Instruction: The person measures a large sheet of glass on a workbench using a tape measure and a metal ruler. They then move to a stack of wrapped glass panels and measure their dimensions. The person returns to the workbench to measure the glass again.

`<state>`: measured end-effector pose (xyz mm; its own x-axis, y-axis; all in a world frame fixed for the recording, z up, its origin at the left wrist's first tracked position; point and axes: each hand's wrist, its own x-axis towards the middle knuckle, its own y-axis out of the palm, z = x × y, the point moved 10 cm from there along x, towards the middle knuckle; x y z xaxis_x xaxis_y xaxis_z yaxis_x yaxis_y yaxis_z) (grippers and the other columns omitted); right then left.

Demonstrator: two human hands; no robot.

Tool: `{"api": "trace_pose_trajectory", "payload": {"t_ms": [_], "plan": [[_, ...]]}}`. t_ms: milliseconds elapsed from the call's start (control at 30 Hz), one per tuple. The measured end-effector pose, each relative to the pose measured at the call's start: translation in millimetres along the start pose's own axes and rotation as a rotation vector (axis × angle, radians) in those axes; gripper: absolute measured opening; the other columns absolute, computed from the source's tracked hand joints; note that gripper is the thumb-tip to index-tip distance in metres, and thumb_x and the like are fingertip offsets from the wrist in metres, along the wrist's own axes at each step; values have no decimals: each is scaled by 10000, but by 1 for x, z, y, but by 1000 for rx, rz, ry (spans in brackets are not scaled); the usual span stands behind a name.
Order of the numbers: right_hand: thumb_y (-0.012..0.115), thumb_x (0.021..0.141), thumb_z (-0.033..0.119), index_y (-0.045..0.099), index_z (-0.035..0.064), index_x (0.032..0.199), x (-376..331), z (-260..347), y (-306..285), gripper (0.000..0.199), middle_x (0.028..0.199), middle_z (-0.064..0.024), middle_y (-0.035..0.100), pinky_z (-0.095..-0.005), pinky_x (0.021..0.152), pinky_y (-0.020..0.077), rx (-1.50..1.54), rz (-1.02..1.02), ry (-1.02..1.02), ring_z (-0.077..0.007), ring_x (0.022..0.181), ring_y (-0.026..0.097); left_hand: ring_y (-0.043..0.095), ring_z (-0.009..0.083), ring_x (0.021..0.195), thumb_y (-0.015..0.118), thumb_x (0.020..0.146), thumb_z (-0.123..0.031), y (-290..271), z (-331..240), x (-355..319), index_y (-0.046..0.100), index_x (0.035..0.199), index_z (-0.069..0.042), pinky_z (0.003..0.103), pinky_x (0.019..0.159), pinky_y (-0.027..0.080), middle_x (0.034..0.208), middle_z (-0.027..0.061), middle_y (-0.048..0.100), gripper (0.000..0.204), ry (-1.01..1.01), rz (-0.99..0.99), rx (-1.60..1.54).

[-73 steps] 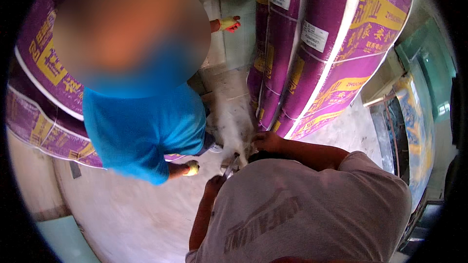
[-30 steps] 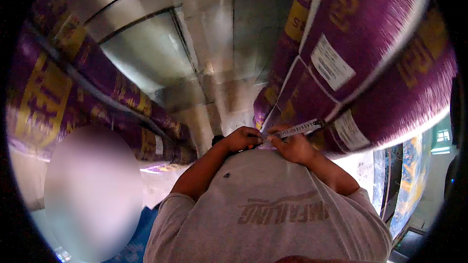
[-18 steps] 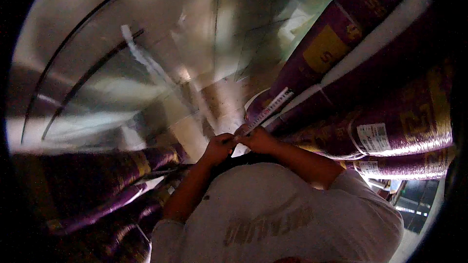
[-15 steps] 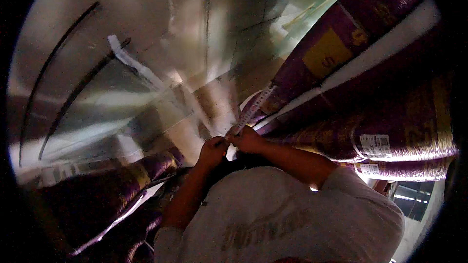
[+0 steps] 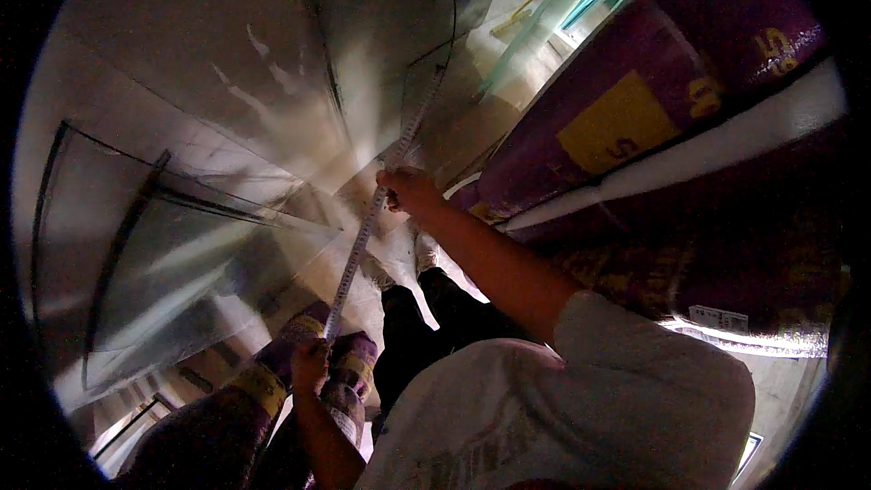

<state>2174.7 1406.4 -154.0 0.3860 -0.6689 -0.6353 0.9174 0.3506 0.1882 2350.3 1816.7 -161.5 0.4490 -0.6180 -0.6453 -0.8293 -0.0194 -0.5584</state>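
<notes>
A long white measuring tape runs in a slanted line between my two hands. My right hand pinches it higher up, arm stretched out ahead of me. My left hand grips its lower end, close to the purple rolls at the lower left. The tape carries on past my right hand toward the top of the view. My grey shirt fills the bottom, with dark trousers and light shoes below the tape.
Big purple wrapped rolls with yellow labels stack up along the right. More purple rolls lie at the lower left. A pale floor or wall with dark lines spreads across the left, blurred by motion.
My hands were together in front of my chest on the tape; now they are far apart, the tape stretched long between them. The view has swung and the person in blue has left it.
</notes>
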Motion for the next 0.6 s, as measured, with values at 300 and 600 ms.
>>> {"api": "trace_pose_trajectory", "payload": {"t_ms": [300, 600], "plan": [[672, 916, 245, 643, 85, 946, 35, -16, 22, 165, 796, -37, 636, -342, 612, 530, 27, 43, 40, -155, 645, 601, 672, 411, 755, 628, 935, -187, -62, -81, 31, 690, 948, 5, 494, 698, 504, 824, 232, 685, 203, 167, -241, 105], [689, 936, 269, 640, 89, 1023, 21, -35, 74, 205, 865, -48, 651, -361, 670, 554, 253, 188, 151, -166, 696, 612, 651, 486, 911, 560, 954, -236, -97, -194, 112, 675, 1024, -39, 574, 797, 516, 940, 263, 688, 239, 201, -288, 384]]}}
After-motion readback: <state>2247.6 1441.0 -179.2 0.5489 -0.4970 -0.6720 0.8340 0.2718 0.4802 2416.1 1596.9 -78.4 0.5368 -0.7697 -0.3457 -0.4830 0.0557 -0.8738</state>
